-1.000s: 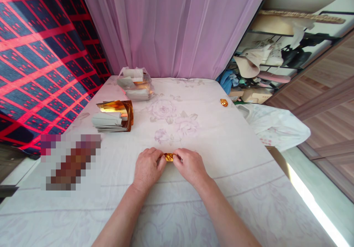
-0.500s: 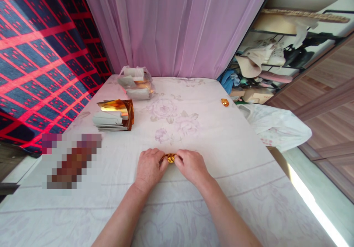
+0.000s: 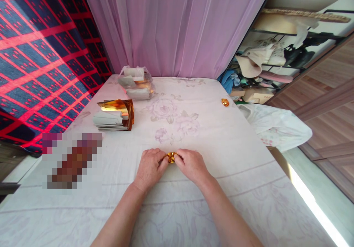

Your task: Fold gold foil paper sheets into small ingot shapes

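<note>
Between my two hands, low over the cloth, is a small piece of folded gold foil paper (image 3: 171, 157). My left hand (image 3: 151, 165) pinches its left end between thumb and fingers. The right end is gripped the same way by my right hand (image 3: 193, 164). Another folded gold foil piece (image 3: 225, 102) lies by the table's right edge. To the left stands a stack of gold foil paper sheets (image 3: 113, 117), bent over with pale undersides showing. Behind that stack, a clear plastic bag (image 3: 135, 83) holds more sheets of the same look.
A pale floral cloth covers the table (image 3: 210, 136). A purple curtain (image 3: 177, 29) hangs behind it. At right are a shelf with shoes and a cap (image 3: 250, 64), and a white plastic bag (image 3: 279, 127). Red and dark checked fabric (image 3: 41, 62) hangs at left; below it, a patch is pixelated.
The gold piece between my fingers looks a little wider and more rounded. My left hand has shifted very slightly to the right; the other things stay where they were.
</note>
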